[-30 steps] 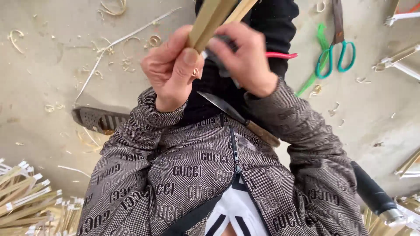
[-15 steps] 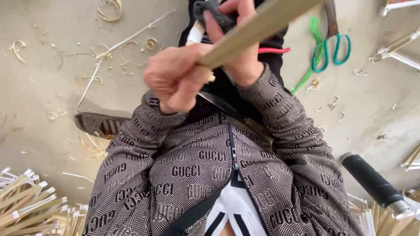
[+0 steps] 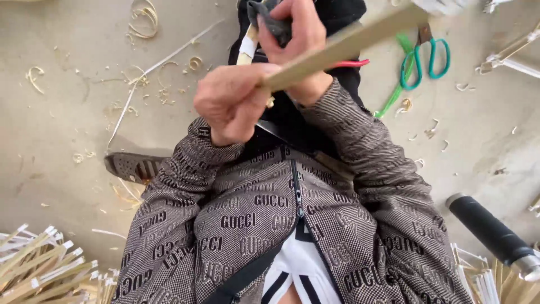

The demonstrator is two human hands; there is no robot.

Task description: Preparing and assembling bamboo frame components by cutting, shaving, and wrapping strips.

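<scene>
Centrally, the left hand [image 3: 233,104] is clenched tight around the lower end of a bamboo strip [image 3: 343,45], which slants up toward two o'clock. Just above, at twelve o'clock, the right hand [image 3: 295,39] is curled closed over a dark cloth [image 3: 273,22], pressed against the strip. Green scissors [image 3: 424,59] lie on the floor [image 3: 67,129] at two o'clock; bundled sticks [image 3: 39,264] sit at eight o'clock.

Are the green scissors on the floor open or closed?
Closed, as far as visible. The green scissors lie flat on the floor, the two handle loops side by side. The bamboo strip covers the blades, so cannot tell there.
</scene>
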